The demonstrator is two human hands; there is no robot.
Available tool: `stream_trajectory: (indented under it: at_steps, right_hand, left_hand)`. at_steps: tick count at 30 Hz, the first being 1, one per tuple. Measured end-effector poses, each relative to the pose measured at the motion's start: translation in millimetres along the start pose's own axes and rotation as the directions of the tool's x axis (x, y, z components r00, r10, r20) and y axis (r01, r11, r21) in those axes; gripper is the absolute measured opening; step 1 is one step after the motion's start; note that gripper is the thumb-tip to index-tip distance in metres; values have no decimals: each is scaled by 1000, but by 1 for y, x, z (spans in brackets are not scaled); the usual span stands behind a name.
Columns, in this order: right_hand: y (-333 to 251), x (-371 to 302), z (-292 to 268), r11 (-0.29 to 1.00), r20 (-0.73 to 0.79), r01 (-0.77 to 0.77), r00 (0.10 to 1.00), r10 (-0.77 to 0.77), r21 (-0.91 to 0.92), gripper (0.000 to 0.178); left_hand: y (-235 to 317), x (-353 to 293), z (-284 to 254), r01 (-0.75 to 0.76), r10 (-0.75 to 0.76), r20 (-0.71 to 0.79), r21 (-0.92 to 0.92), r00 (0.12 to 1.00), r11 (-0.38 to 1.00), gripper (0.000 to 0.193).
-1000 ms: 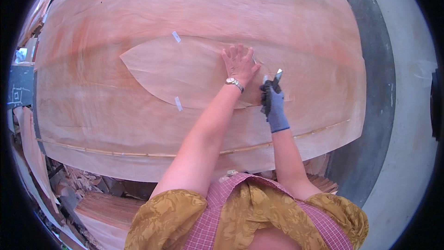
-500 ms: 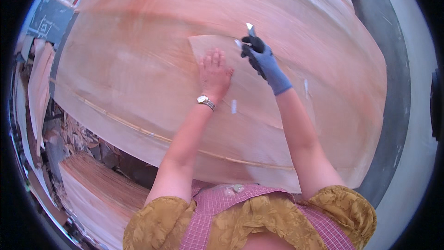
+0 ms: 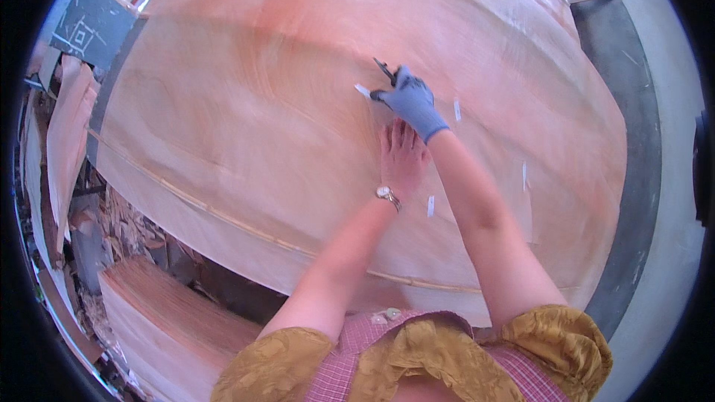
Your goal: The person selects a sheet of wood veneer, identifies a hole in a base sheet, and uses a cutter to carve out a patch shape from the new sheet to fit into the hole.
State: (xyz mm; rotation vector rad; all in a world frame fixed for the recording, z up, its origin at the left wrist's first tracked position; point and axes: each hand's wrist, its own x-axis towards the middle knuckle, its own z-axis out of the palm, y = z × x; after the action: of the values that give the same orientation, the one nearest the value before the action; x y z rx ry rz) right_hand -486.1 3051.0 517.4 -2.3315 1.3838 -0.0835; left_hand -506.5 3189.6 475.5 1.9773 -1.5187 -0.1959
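A large pinkish wood veneer sheet (image 3: 246,119) spreads under both hands. My left hand (image 3: 404,156), bare with a wristwatch (image 3: 387,195), lies flat on it with fingers stretched out. Just beyond, my right hand (image 3: 411,98), in a blue-grey glove with dark fingertips, is closed around a knife (image 3: 384,69) whose narrow dark end points up and left. A short white tape strip (image 3: 362,91) is at the gloved fingertips; whether they pinch it or press it on the sheet I cannot tell. Other white strips (image 3: 457,110) lie on the veneer to the right.
A thin light strip (image 3: 216,216) crosses the sheet near its front edge. Below left are a veneer stack (image 3: 171,301) and wood scraps (image 3: 126,227). A dark board with chalk marks (image 3: 86,22) stands far left; a dark table edge (image 3: 633,179) borders the right.
My left hand has slid right and nearer. My right hand has come down and left, the knife now lying lower. The view has shifted, and a strip now shows right of the glove.
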Motion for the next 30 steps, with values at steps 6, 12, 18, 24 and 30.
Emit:
stream_trajectory:
  at_steps: [6, 12, 18, 24, 30]
  right_hand:
    - [-15, -37, -7, 978, -165, -144, 972, 169, 152, 54]
    - [-37, -195, -11, 617, -191, -74, 916, 353, 783, 27]
    - [-77, -420, 41, 291, -139, -89, 724, 676, 953, 30]
    - [-175, -531, 160, -19, 29, -24, 541, 840, 1000, 22]
    - [-348, -529, 243, -96, 118, -79, 351, 929, 992, 17]
  left_hand:
    - [-5, -4, -2, -65, 67, 57, -43, 996, 997, 54]
    - [-88, -36, -99, -307, 339, 36, -343, 940, 888, 59]
    - [-226, -161, -290, -407, 377, 355, 10, 855, 913, 63]
    - [-326, -167, -297, -589, 564, 303, -10, 768, 808, 45]
    - [-341, -168, -290, -589, 603, 250, -136, 758, 796, 39]
